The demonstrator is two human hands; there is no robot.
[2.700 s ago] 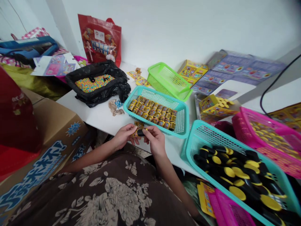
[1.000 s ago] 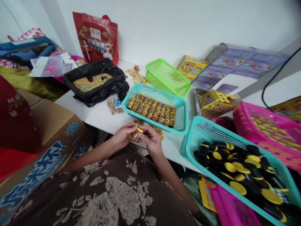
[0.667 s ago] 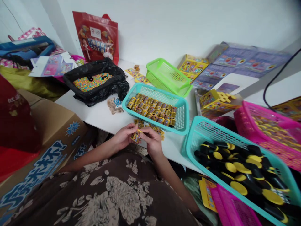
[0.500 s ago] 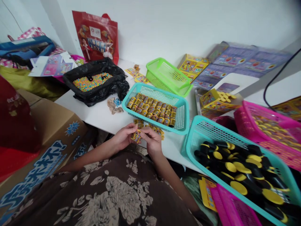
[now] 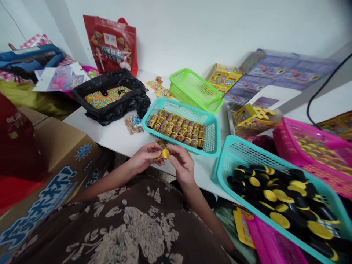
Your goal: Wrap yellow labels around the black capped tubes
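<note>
My left hand [image 5: 145, 157] pinches a small yellow piece with a round yellow end [image 5: 165, 153], just in front of the near edge of a teal basket [image 5: 216, 141]. My right hand [image 5: 182, 163] is beside it on the right, fingers apart and curved, its thumb close to the round end. Inside the teal basket, small yellow-and-brown printed cylinders [image 5: 177, 128] lie in rows. Behind my fingers, part of some printed yellow pieces [image 5: 161, 142] shows on the white table [image 5: 118, 141].
A black-lined bin of colourful beads [image 5: 106, 97] stands at the back left. A green basket [image 5: 194, 90] is behind the teal one. To the right are a teal basket of black-and-yellow tubes [image 5: 275, 194] and a pink basket [image 5: 310, 154]. A cardboard box [image 5: 63, 150] stands left.
The flat printed face between my hands has turned, and a round yellow end now shows. My right hand has opened and shifted slightly right.
</note>
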